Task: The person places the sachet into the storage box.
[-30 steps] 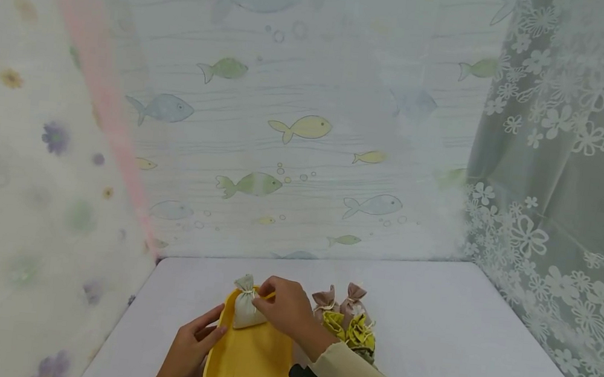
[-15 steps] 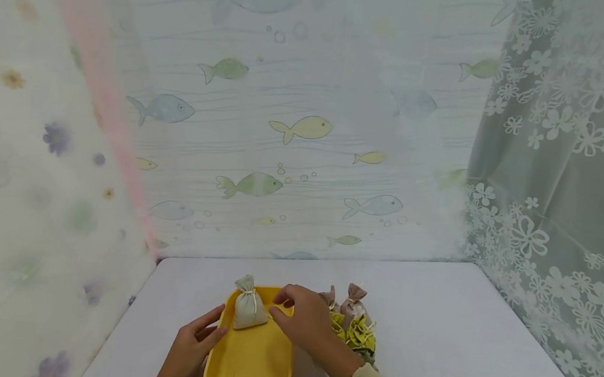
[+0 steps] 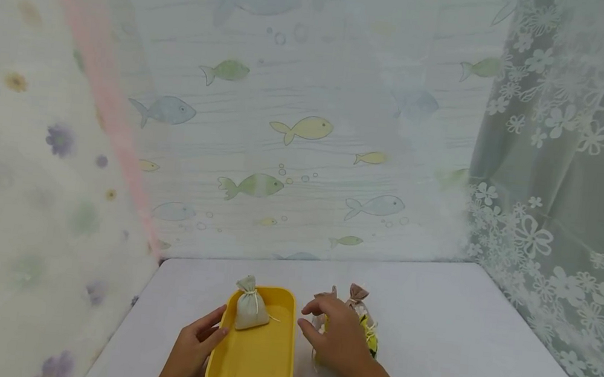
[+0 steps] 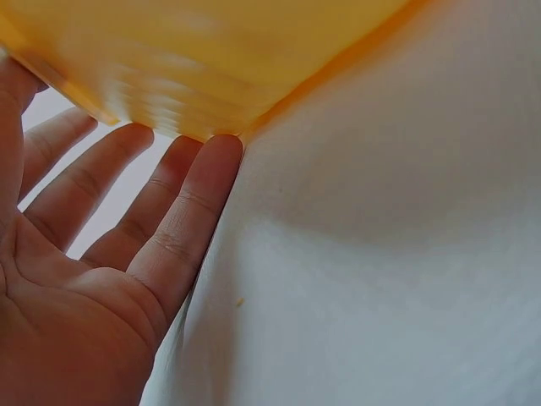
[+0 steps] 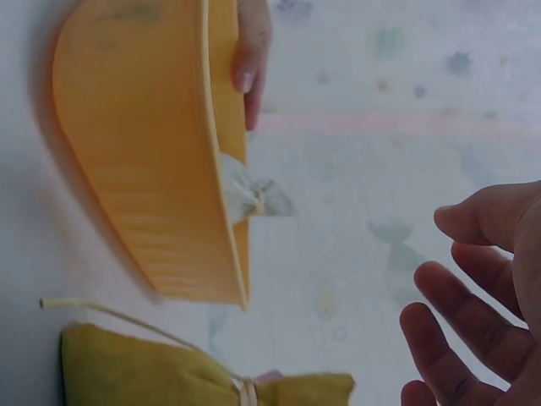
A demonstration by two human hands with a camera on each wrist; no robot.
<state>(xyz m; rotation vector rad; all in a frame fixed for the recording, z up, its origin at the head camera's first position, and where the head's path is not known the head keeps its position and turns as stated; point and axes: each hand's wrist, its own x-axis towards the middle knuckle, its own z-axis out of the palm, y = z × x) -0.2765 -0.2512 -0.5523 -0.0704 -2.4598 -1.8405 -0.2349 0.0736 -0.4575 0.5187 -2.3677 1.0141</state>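
Observation:
My left hand (image 3: 193, 343) holds the left side of a yellow tray (image 3: 251, 366), thumb over the rim, fingers (image 4: 215, 182) along the outer wall in the left wrist view. Inside the tray's far left corner stands a small pale drawstring pouch (image 3: 252, 312), its tied neck (image 5: 258, 197) showing above the rim in the right wrist view. My right hand (image 3: 344, 341) is right of the tray with thumb and fingers apart, holding nothing. It partly hides the other pouches. A yellow-green pouch (image 5: 152, 368) with a cord lies below it in the right wrist view.
Behind the right hand, a pinkish-brown pouch (image 3: 359, 292) stands among several pouches on the white table (image 3: 456, 343). A wall with printed fish (image 3: 308, 127) rises at the back, a flowered sheet (image 3: 33, 205) at left and a lace-patterned curtain (image 3: 563, 195) at right.
My right hand has let go of the pale pouch and moved right, out of the tray to over the other pouches. The left hand and tray stay nearly in place.

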